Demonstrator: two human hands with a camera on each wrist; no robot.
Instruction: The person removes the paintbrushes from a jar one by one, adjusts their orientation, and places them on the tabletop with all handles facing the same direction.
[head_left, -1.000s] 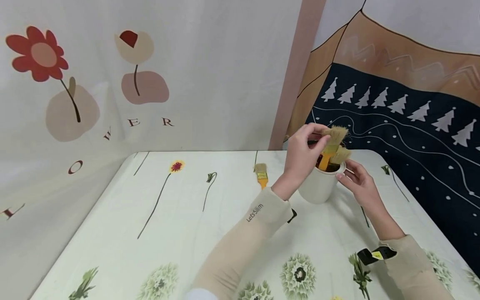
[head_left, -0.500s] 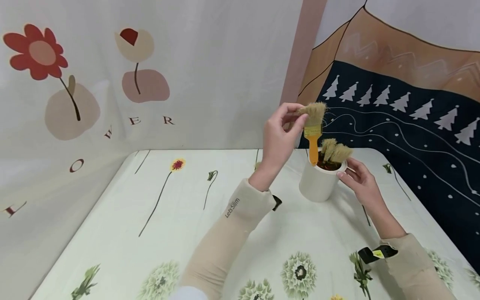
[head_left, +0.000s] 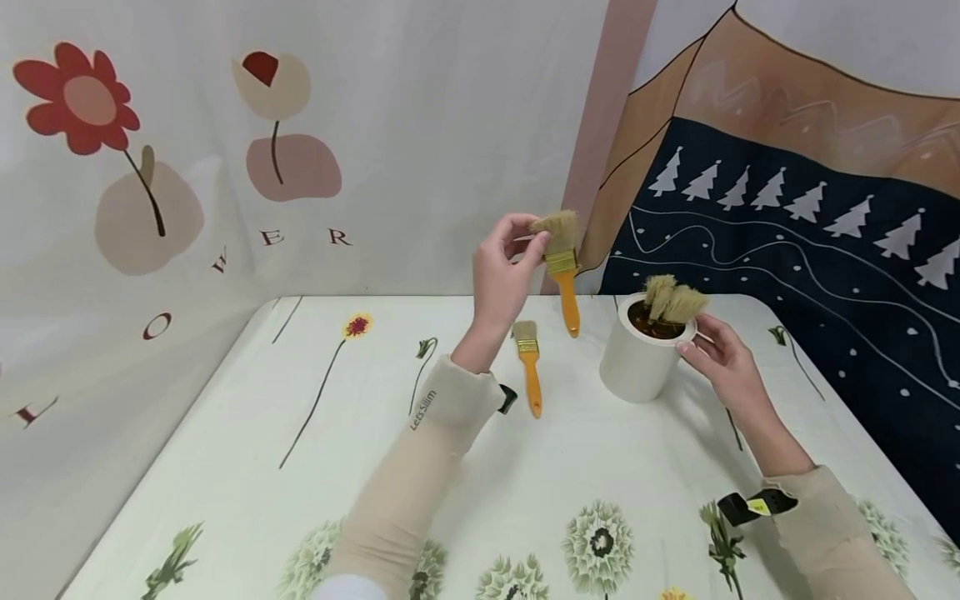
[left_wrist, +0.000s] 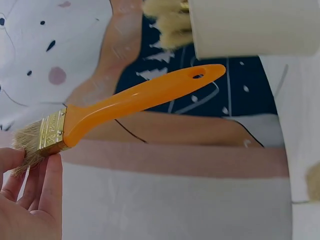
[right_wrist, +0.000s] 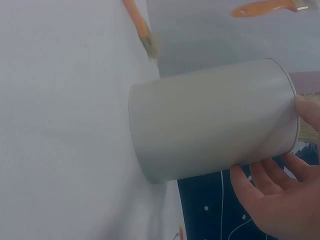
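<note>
My left hand (head_left: 506,275) pinches a paintbrush (head_left: 567,302) by its pale bristles, the orange handle hanging down above the table. In the left wrist view, thumb and fingertips grip the bristles beside the gold ferrule of this paintbrush (left_wrist: 140,97). My right hand (head_left: 726,360) holds the white cylindrical holder (head_left: 637,367) near its rim, thumb on one side and fingers on the other. Inside the holder stand more brushes (head_left: 675,302), bristles up; their handles are mostly hidden. A second orange-handled paintbrush (head_left: 530,375) lies on the table left of the holder.
A white floral cloth (head_left: 247,417) covers the table. Behind it hangs a pale curtain (head_left: 435,150) with printed flowers, and at the right a dark blue printed cloth (head_left: 825,275).
My left hand has lifted the paintbrush out of the holder and carried it left, over the table. The lying paintbrush shows fully again. My right hand stays at the holder.
</note>
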